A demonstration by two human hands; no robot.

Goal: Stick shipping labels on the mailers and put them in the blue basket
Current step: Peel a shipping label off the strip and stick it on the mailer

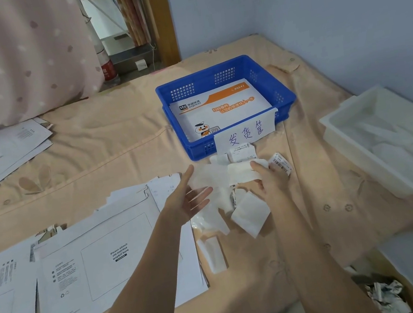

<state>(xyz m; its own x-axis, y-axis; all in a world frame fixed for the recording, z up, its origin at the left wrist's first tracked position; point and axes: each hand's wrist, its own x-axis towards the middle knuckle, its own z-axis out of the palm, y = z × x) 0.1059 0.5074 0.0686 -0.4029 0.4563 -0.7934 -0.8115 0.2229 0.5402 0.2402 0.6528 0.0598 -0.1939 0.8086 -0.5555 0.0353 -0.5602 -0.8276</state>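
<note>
White paper made up most of the clutter: a curling shipping label (241, 176) was pinched in the right hand (271, 177), whose fingers curled round its end, though the hand hid how much of the strip lay beneath. Beside it the left hand (189, 199) hung palm-up with fingers spread, gripping nothing. Loose labels and backing scraps (248, 214) lay below and around both hands — print on most was too small to read. To the left, a stack of mailers (104, 267) ran out of view at the bottom edge. Beyond the hands sat the blue basket (282, 95), one mailer (222, 110) already inside, partly masked by a handwritten tag (246, 132) on its front wall. A white tray (361, 148) was cut off at right.
</note>
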